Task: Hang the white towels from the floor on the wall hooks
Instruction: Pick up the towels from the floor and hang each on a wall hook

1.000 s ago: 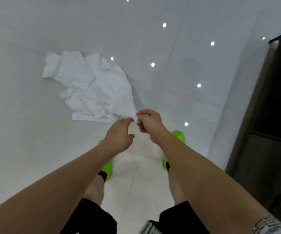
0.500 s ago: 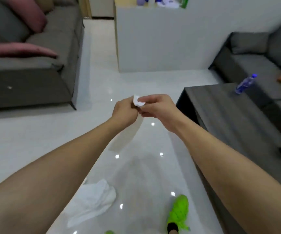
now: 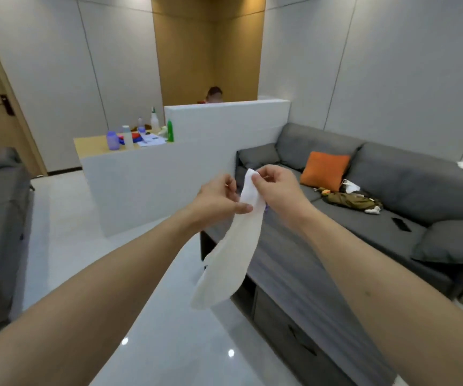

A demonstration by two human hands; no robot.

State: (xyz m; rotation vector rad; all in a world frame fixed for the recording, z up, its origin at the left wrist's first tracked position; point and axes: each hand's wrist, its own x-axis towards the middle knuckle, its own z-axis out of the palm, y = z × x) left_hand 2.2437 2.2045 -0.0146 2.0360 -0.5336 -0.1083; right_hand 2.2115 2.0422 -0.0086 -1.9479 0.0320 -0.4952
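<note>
- The white towel (image 3: 233,246) hangs in the air in front of the person, above the floor (image 3: 169,330) and beside the low dark counter (image 3: 294,274); it touches neither.
- Left hand (image 3: 216,200): the thumb and curled fingers pinch the towel a little below its top edge.
- Right hand (image 3: 277,188): the grip is a fingertip pinch on the upper corner of the towel, the other fingers loosely curled.
- Handling, as a judgement: the cloth is limp and light. It drapes into a narrow, curved strip under its own weight and holds no shape, so it follows whatever point is held.
- The surface is likely soft terry rather than slick, though blur hides the weave; a light pinch appears sufficient.
- Recommended hold: take the top edge at two points set apart, so that a span of cloth or a loop opens between the hands and can be passed over a hook.
- No wall hooks are visible in this view.
- Risk: a single-corner hold lets the lower end swing and trail.
</note>
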